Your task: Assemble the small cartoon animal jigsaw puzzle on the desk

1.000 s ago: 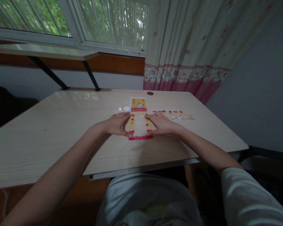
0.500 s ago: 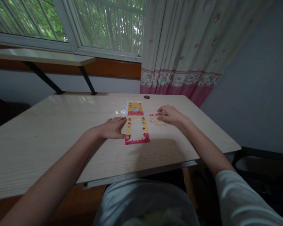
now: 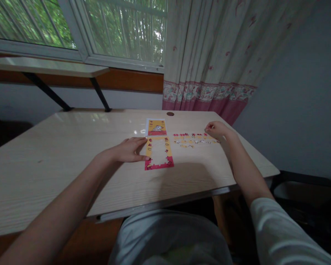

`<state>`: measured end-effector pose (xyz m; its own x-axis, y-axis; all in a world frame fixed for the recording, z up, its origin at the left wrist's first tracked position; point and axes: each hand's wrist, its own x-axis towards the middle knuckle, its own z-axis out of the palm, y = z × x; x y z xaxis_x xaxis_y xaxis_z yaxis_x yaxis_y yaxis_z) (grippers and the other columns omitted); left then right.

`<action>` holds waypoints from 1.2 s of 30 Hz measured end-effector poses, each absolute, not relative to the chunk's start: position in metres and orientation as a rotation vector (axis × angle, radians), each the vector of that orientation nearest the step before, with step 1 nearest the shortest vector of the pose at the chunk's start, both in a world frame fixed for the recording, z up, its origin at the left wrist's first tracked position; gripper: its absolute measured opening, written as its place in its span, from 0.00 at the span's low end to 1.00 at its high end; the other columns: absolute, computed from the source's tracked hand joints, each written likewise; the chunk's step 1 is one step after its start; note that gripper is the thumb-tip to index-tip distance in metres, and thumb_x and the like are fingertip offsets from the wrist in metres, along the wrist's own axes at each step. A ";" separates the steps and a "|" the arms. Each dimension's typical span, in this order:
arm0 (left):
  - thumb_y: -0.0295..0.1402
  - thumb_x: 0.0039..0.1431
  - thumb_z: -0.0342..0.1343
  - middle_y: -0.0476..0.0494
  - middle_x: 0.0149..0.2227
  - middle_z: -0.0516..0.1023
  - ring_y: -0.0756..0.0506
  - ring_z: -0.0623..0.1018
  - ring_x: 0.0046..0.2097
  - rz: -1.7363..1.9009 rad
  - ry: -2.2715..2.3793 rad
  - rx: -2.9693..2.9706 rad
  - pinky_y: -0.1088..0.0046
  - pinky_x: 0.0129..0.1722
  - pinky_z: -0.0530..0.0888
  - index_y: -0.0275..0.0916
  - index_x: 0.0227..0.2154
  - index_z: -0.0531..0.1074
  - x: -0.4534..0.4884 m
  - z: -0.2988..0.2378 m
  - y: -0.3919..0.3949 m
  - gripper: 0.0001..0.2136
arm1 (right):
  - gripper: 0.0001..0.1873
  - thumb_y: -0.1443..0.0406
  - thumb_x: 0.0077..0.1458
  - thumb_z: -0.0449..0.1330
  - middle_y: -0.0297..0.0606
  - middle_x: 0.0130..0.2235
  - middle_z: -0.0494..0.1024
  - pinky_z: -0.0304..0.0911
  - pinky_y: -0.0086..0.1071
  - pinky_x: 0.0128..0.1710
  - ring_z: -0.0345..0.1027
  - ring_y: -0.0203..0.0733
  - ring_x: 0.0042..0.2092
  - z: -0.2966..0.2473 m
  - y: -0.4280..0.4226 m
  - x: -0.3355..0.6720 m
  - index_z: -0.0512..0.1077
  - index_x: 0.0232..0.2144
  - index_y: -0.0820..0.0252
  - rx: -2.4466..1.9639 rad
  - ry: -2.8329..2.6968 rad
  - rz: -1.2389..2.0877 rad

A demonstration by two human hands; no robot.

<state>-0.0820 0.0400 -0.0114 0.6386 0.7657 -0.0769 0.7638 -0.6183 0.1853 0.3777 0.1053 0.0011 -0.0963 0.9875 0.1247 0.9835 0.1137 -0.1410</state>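
A yellow and pink jigsaw puzzle frame (image 3: 169, 162) lies on the desk with a pale, bare middle. Its upper part is a picture card (image 3: 157, 127) showing a white cartoon animal. Thumb and fingers apart, my left hand (image 3: 130, 149) rests along the frame's left edge. To the right of the frame, loose puzzle pieces (image 3: 184, 135) are laid out in rows, pink at the back and yellow and white nearer me. My right hand (image 3: 218, 129) is at the far right end of these rows with its fingertips pinched together. Whatever they may hold is too small to make out.
The light wooden desk (image 3: 79, 158) has a round cable hole (image 3: 170, 114) near its back edge. At the back left stands a raised shelf (image 3: 49, 67) on black legs. A curtain (image 3: 209, 88) hangs behind the desk, beside the window.
My right hand has moved right, from above the near end of the puzzle pieces to their far end, uncovering the rows. My left hand stays at the frame.
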 end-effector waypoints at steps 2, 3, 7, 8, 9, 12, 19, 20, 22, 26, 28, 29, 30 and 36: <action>0.65 0.50 0.47 0.28 0.65 0.60 0.30 0.63 0.63 0.021 1.244 2.669 0.50 0.61 0.62 0.35 0.63 0.57 -0.082 -0.011 0.040 0.46 | 0.10 0.61 0.51 0.60 0.37 0.32 0.80 0.59 0.28 0.31 0.70 0.38 0.32 -0.001 0.107 0.387 0.78 0.33 0.59 -2.012 -2.182 0.200; 0.65 0.50 0.47 0.29 0.65 0.61 0.30 0.64 0.63 0.025 1.233 2.674 0.50 0.61 0.62 0.36 0.63 0.57 -0.082 -0.011 0.040 0.45 | 0.10 0.60 0.51 0.61 0.37 0.31 0.79 0.59 0.28 0.31 0.69 0.37 0.31 -0.002 0.109 0.391 0.78 0.33 0.59 -2.016 -2.181 0.291; 0.64 0.51 0.48 0.29 0.64 0.62 0.30 0.65 0.62 0.048 1.192 2.684 0.51 0.60 0.63 0.35 0.63 0.58 -0.081 -0.007 0.038 0.44 | 0.15 0.57 0.49 0.63 0.36 0.28 0.77 0.59 0.28 0.30 0.67 0.36 0.29 -0.008 0.116 0.399 0.77 0.35 0.62 -1.941 -2.206 0.500; 0.64 0.51 0.48 0.30 0.64 0.62 0.30 0.65 0.62 0.052 1.194 2.683 0.51 0.60 0.63 0.36 0.63 0.58 -0.080 -0.007 0.038 0.44 | 0.15 0.57 0.48 0.64 0.36 0.29 0.77 0.59 0.28 0.29 0.66 0.35 0.29 -0.009 0.118 0.399 0.77 0.35 0.62 -1.921 -2.209 0.511; 0.64 0.51 0.48 0.30 0.64 0.63 0.30 0.66 0.62 0.055 1.198 2.683 0.51 0.60 0.63 0.36 0.63 0.58 -0.080 -0.006 0.038 0.44 | 0.16 0.56 0.47 0.64 0.36 0.30 0.77 0.59 0.28 0.29 0.66 0.36 0.29 -0.011 0.119 0.399 0.77 0.34 0.63 -1.901 -2.210 0.512; 0.65 0.50 0.48 0.29 0.64 0.63 0.30 0.66 0.61 0.055 1.197 2.682 0.52 0.60 0.63 0.35 0.62 0.59 -0.079 -0.005 0.037 0.45 | 0.16 0.57 0.47 0.64 0.37 0.30 0.76 0.59 0.28 0.29 0.66 0.36 0.30 -0.013 0.120 0.397 0.77 0.34 0.64 -1.867 -2.214 0.480; 0.64 0.49 0.49 0.29 0.64 0.62 0.29 0.65 0.62 0.055 1.203 2.688 0.50 0.60 0.63 0.36 0.62 0.60 -0.079 -0.006 0.036 0.45 | 0.15 0.58 0.49 0.62 0.38 0.30 0.76 0.60 0.28 0.30 0.66 0.36 0.30 -0.012 0.116 0.394 0.76 0.34 0.64 -1.832 -2.223 0.463; 0.64 0.49 0.49 0.29 0.64 0.62 0.29 0.65 0.62 0.050 1.205 2.689 0.50 0.60 0.63 0.35 0.63 0.59 -0.079 -0.006 0.037 0.45 | 0.15 0.58 0.49 0.62 0.38 0.30 0.76 0.59 0.28 0.30 0.66 0.36 0.30 -0.012 0.116 0.393 0.76 0.34 0.64 -1.832 -2.223 0.460; 0.64 0.49 0.49 0.28 0.64 0.61 0.28 0.64 0.63 0.029 1.226 2.679 0.50 0.60 0.63 0.35 0.63 0.59 -0.079 -0.006 0.037 0.46 | 0.15 0.58 0.50 0.61 0.38 0.30 0.76 0.59 0.28 0.29 0.65 0.36 0.29 -0.013 0.116 0.392 0.76 0.34 0.64 -1.837 -2.231 0.435; 0.65 0.49 0.47 0.25 0.65 0.58 0.28 0.60 0.65 -0.047 1.283 2.654 0.48 0.60 0.61 0.31 0.64 0.57 -0.080 -0.008 0.038 0.48 | 0.15 0.58 0.51 0.60 0.40 0.31 0.78 0.59 0.29 0.31 0.66 0.37 0.31 -0.013 0.117 0.391 0.76 0.34 0.64 -1.859 -2.257 0.357; 0.65 0.50 0.47 0.24 0.66 0.57 0.28 0.60 0.65 -0.059 1.278 2.663 0.48 0.61 0.60 0.31 0.64 0.56 -0.081 -0.010 0.039 0.47 | 0.14 0.58 0.52 0.60 0.41 0.32 0.79 0.59 0.29 0.32 0.67 0.38 0.32 -0.011 0.117 0.392 0.76 0.34 0.64 -1.872 -2.264 0.352; 0.65 0.51 0.47 0.25 0.66 0.57 0.29 0.60 0.65 -0.054 1.268 2.670 0.49 0.61 0.61 0.32 0.64 0.56 -0.082 -0.011 0.040 0.47 | 0.14 0.58 0.52 0.60 0.41 0.33 0.79 0.60 0.29 0.32 0.67 0.38 0.32 -0.009 0.117 0.393 0.76 0.34 0.65 -1.878 -2.263 0.360; 0.65 0.50 0.47 0.26 0.66 0.58 0.29 0.60 0.65 -0.043 1.259 2.675 0.49 0.61 0.61 0.33 0.64 0.57 -0.083 -0.013 0.041 0.46 | 0.14 0.59 0.52 0.60 0.42 0.33 0.79 0.60 0.29 0.32 0.68 0.38 0.32 -0.008 0.116 0.394 0.76 0.34 0.65 -1.881 -2.258 0.369; 0.64 0.50 0.48 0.26 0.65 0.59 0.28 0.61 0.65 -0.020 1.273 2.680 0.49 0.60 0.62 0.34 0.64 0.58 -0.085 -0.015 0.043 0.46 | 0.12 0.59 0.51 0.61 0.41 0.33 0.80 0.60 0.28 0.31 0.68 0.38 0.33 -0.004 0.112 0.392 0.76 0.33 0.63 -1.918 -2.201 0.302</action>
<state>-0.0851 0.0431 -0.0147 0.6348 0.7678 -0.0866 0.7702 -0.6197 0.1509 0.3920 0.1124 -0.0036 -0.1336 0.9908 0.0209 0.9487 0.1339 -0.2865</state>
